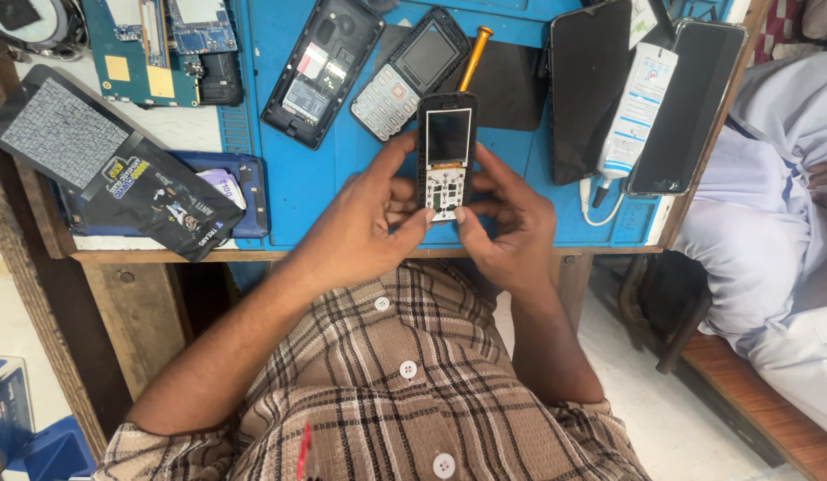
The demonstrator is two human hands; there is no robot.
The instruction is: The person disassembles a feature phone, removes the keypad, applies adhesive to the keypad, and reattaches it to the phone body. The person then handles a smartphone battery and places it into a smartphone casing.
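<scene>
Upright, both hands (449,218) hold the keypad phone (446,156), screen end away.

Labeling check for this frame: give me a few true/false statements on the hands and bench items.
1. Both hands hold the small keypad phone. True: left hand and right hand grip its sides.
2. The phone's keypad cover is fitted. False: the white key contacts are exposed.
3. A screwdriver with an orange handle lies beyond the phone. True.
4. The work mat is red. False: it is blue.
5. A white tube lies between two dark smartphones. True.
</scene>
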